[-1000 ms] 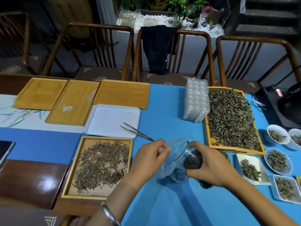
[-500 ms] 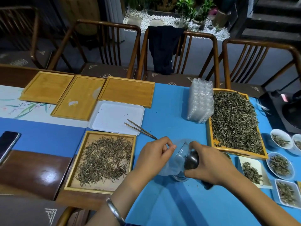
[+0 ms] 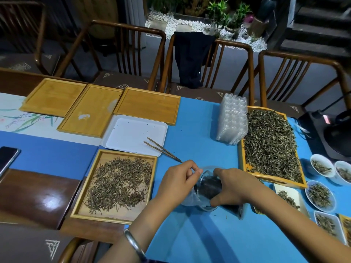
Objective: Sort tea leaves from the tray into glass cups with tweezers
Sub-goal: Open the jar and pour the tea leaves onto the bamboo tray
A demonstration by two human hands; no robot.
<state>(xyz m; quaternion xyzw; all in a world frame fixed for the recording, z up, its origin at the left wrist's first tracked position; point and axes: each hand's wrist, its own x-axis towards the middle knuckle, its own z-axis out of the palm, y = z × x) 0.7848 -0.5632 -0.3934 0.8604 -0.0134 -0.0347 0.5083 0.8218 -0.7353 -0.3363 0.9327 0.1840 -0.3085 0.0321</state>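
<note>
The right hand (image 3: 234, 186) grips a glass cup (image 3: 209, 186) tilted toward the left, dark tea leaves visible inside it; the fingers curl round the cup wall. The left hand (image 3: 177, 182) pinches the edge of a thin clear plastic bag (image 3: 190, 198) at the cup's mouth, thumb and fingertips pressed together. The tweezers (image 3: 163, 149) lie unheld, tips apart, partly on the white tray (image 3: 133, 135) and partly on the blue counter (image 3: 199, 133). The wooden tray (image 3: 115, 186) of tea leaves sits just left of the left hand. A larger tray (image 3: 271, 147) heaped with leaves lies to the right.
</note>
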